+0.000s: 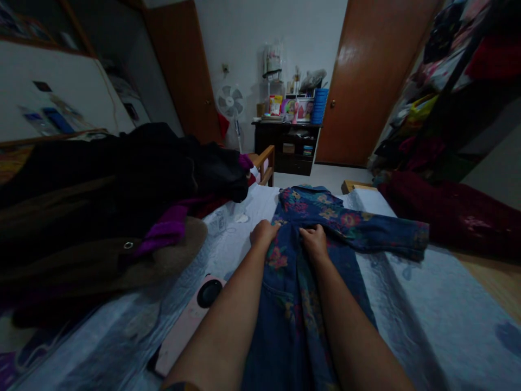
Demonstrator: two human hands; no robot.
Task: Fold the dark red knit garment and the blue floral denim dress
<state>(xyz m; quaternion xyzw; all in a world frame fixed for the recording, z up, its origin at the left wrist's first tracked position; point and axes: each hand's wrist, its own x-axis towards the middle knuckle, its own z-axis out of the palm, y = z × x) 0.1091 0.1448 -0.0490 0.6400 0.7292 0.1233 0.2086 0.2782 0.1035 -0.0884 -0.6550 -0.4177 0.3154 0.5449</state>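
Observation:
A blue denim jacket (285,293) with a floral print lies along the bed in front of me, its collar at the far end. One sleeve stretches out to the right; the other cannot be made out. My left hand (264,232) is closed on the jacket's left edge, below the shoulder. With its fingers bent, my right hand (315,239) pinches the fabric near the middle of the jacket. Beside my left forearm lies a pink phone (191,320) with a round black camera part, partly hidden by the arm.
Dark clothes (122,179) are heaped on the left, with a purple garment (165,231) among them. A light patterned sheet (439,304) covers the bed. Dark red fabric (451,214) lies at the right. Beyond the bed stand a fan (231,103) and a dark cabinet (280,141).

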